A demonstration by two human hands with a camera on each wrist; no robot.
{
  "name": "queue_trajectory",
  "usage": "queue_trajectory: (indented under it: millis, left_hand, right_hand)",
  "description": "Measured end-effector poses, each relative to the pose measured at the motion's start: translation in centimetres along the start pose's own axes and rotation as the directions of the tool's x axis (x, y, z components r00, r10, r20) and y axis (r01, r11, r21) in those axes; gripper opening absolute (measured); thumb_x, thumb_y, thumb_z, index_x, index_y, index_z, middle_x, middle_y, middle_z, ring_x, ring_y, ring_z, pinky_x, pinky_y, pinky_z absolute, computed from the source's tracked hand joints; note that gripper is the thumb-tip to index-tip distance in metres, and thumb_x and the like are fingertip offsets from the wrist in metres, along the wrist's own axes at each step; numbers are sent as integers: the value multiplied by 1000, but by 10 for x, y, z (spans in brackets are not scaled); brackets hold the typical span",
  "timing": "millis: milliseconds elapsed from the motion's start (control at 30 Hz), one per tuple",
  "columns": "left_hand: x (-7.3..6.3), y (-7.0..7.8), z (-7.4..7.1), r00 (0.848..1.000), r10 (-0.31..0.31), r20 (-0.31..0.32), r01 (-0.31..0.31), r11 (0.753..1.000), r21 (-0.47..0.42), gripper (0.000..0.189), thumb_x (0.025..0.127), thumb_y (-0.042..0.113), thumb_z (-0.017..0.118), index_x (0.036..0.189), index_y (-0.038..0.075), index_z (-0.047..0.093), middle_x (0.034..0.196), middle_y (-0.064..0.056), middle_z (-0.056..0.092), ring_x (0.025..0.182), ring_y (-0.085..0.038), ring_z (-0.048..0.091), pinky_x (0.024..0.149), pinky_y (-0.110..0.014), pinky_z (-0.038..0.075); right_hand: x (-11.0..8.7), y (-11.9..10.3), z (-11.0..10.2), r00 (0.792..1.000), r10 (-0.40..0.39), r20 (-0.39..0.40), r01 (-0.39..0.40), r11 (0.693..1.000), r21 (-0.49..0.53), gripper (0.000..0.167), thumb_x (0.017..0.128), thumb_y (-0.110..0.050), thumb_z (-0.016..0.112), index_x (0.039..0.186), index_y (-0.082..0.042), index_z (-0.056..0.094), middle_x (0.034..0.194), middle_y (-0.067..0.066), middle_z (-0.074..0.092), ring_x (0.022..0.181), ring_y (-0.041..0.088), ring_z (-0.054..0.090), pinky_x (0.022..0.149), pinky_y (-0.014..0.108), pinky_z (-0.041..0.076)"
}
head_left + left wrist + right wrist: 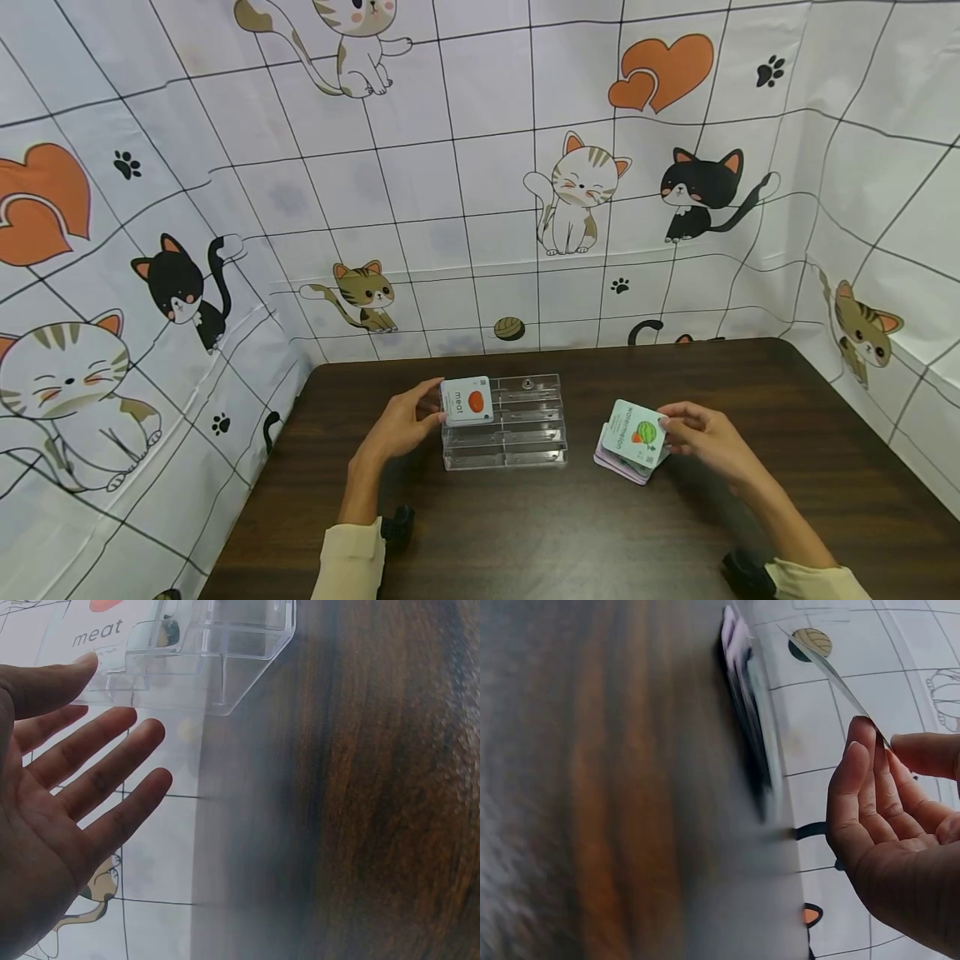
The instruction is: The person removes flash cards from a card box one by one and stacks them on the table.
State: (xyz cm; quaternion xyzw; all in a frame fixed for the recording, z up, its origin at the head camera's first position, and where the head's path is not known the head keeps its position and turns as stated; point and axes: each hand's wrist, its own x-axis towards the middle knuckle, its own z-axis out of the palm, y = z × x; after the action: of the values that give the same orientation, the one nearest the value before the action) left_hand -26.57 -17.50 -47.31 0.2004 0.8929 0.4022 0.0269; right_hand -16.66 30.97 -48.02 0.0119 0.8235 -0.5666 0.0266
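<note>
A clear plastic rack with stepped rows stands near the table's middle. In its upper left part a white card printed "meat" leans, showing a red picture. My left hand is at that card's left edge; in the left wrist view the thumb touches the card's edge while the other fingers stay fairly straight and spread. To the right, my right hand pinches a "watermelon" card by its edge between thumb and fingertips. This card is tilted above a small pile of cards, partly covering it.
The dark wooden table spans the front of the view. White cloth with grid lines and cartoon cats hangs behind it and at both sides. Dark wrist straps and pale sleeves are on both arms.
</note>
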Motion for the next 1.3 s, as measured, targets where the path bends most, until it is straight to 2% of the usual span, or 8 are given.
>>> queue_trajectory:
  millis: [333,567,667,867,967,1133,1200,1300]
  left_hand:
    - [0,-1,-1,1000,15,3,-15,1000,8,65,102,9,73,161,7,47,135,-15,70,119,-31,73,98,-48,61]
    - [-1,-1,-1,1000,11,6,-11,1000,8,65,102,8,73,161,6,47,135,-15,70,119,-31,72,99,-50,60]
    - [-1,-1,-1,1000,11,8,-11,1000,12,65,103,8,72,162,7,46,135,-14,69,120,-31,72,100,-49,60]
    - [-1,-1,-1,1000,14,7,-14,1000,7,65,103,9,71,163,9,46,137,-15,69,120,-31,72,100,-50,60]
    - [-1,-1,-1,1000,10,7,-10,1000,6,65,103,9,71,163,9,45,139,-15,69,120,-31,72,101,-50,60]
    - [0,-3,-1,1000,16,7,-16,1000,15,65,104,10,71,163,8,45,139,-15,69,120,-30,72,101,-50,60]
    - [0,-3,-1,1000,22,6,-22,1000,17,65,104,10,71,163,7,45,139,-15,69,120,-30,72,100,-50,60]
    - [0,-3,-1,1000,25,6,-26,1000,16,64,104,10,71,162,6,45,138,-15,69,120,-31,72,100,-51,60]
  right_hand:
    - [2,9,8,1000,21,13,-21,1000,8,44,112,-21,60,138,13,57,113,12,74,88,10,68,78,29,63]
    - [4,15,9,999,42,27,-42,999,-8,41,112,-18,59,138,14,56,117,19,74,90,12,70,78,29,63]
    - [4,15,8,999,49,23,-48,998,-41,40,112,-16,58,139,13,56,119,21,74,90,14,70,77,29,63]
    - [2,10,6,1000,10,5,-9,985,-170,36,111,-15,60,136,11,60,116,23,74,90,17,70,74,28,62]
    - [1,7,7,999,-36,-24,28,960,-277,32,108,-17,64,130,7,66,110,20,77,85,15,69,69,26,59]
    - [0,2,8,989,-115,-88,60,879,-473,24,105,-22,70,119,-3,76,90,5,73,73,11,55,62,27,42]
    - [-1,0,8,988,-128,-90,66,861,-505,23,105,-22,70,118,-5,77,87,2,70,73,13,51,63,29,37]
    - [-2,-2,8,988,-133,-79,73,853,-517,22,105,-23,70,118,-6,78,88,2,71,75,14,51,65,31,37]
